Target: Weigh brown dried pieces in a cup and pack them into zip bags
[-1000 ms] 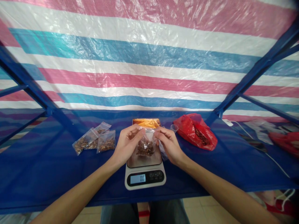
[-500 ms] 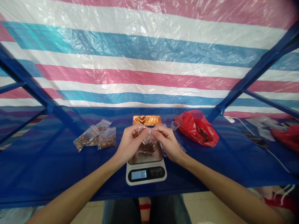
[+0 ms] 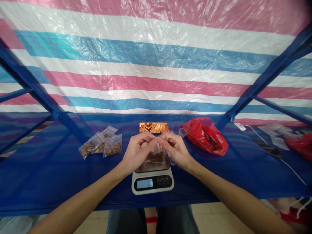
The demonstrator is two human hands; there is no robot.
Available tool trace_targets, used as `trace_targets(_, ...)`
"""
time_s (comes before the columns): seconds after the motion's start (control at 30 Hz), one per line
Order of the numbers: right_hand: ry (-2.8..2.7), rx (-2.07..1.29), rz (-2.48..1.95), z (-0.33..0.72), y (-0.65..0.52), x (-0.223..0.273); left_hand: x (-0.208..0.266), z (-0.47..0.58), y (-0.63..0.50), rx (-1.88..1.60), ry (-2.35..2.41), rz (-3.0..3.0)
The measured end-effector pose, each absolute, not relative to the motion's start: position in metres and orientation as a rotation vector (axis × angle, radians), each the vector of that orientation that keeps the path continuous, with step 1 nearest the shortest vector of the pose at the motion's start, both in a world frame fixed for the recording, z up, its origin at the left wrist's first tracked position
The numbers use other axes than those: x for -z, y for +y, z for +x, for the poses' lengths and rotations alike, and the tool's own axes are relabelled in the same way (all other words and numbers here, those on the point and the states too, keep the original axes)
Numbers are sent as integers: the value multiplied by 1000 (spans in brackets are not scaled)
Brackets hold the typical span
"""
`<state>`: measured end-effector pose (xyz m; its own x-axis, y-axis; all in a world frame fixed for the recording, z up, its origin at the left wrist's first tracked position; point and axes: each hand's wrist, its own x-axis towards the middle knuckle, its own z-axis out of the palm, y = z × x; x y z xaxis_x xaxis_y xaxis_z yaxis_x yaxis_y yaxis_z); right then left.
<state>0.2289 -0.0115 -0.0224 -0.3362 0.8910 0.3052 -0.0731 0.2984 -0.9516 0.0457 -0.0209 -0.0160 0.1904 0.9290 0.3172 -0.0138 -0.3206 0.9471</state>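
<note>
Left hand (image 3: 136,152) and right hand (image 3: 177,151) close together, pinching the top of the bag (image 3: 156,157) over the scale (image 3: 153,184); table (image 3: 48,182) edge just nearer, room between it and packets (image 3: 101,144) leftward, sack (image 3: 204,136) rightward

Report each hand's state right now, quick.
Left hand: closed, pinching the top of the clear bag above the scale.
Right hand: closed, pinching the same bag's top beside the left.

"0.0" on the lit display (image 3: 145,183) of the white scale (image 3: 153,192)
</note>
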Motion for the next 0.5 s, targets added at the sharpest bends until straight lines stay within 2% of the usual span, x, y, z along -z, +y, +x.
trace_targets(0.2, -1636, -1167, -806, 238, -6, 16, 17, 42, -21, -1362, 902, 1458)
trace_targets(0.33, -1717, -1009, -850, 236, -13, 16, 18, 43, -22, -1425, 897, 1574)
trace_targets(0.5, -1816, -908, -752, 233, -22, 20, 18, 44, -25, -1330, 938, 1723)
